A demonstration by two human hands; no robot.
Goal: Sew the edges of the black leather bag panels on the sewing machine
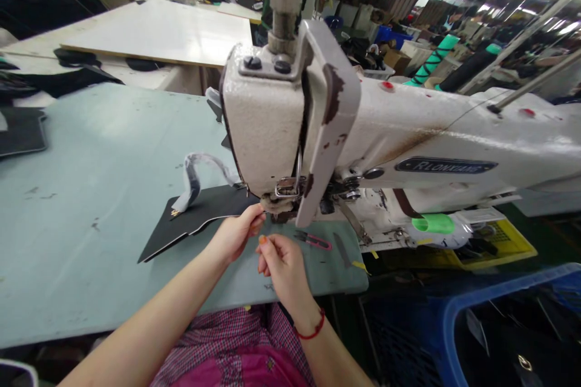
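Note:
A black flat panel [200,217] with a pale cut edge lies on the sewing table, its right end under the head of a sewing machine [267,127]. A strap wrapped in clear plastic [193,178] with a small gold-coloured fitting rises from the panel. My left hand [238,233] is closed in a pinch just below the needle area, beside the panel's edge; what its fingertips hold is hidden. Close by on the right, my right hand [284,263] is also closed, thumb against fingers, above the table; anything in it is too small to make out.
Thread snips [313,239] with a pink handle lie right of my right hand. A blue crate [449,320] with black pieces stands at lower right, and a yellow tray [512,245] sits beneath the machine arm. Another black piece [20,132] is at the far left.

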